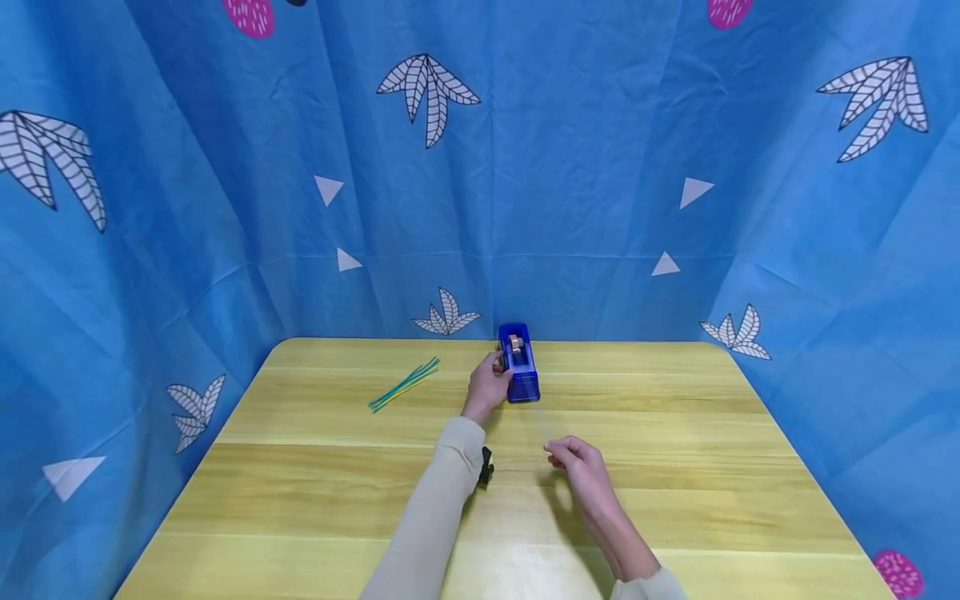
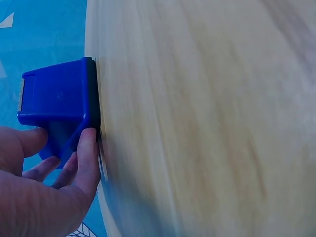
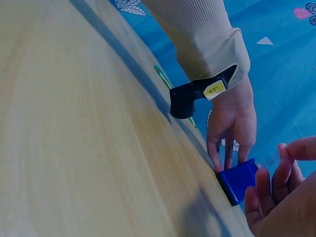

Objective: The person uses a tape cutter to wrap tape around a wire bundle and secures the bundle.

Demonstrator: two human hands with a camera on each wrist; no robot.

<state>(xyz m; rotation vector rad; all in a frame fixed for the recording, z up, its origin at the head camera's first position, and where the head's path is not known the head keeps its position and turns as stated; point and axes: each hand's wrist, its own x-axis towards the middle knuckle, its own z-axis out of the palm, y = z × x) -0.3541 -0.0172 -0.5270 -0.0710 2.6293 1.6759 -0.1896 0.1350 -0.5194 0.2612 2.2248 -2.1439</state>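
A blue tape dispenser [image 1: 524, 387] stands at the far edge of the table with a small roll of tape [image 1: 515, 343] in it. My left hand [image 1: 487, 388] holds its left side; in the left wrist view the thumb and fingers [image 2: 87, 153] press against the blue body. Nearer to me, my right hand [image 1: 588, 477] pinches the end of a clear tape strip [image 3: 270, 159] between thumb and forefinger. The strip runs from the dispenser's front to those fingertips, above the tabletop, and is faint in the head view.
Several thin green and yellow sticks [image 1: 405, 385] lie in a loose bundle left of the dispenser. A black camera mount [image 3: 190, 98] sits on the left wrist. Blue patterned curtain [image 1: 585, 208] hangs behind and beside the wooden table [image 1: 300, 483].
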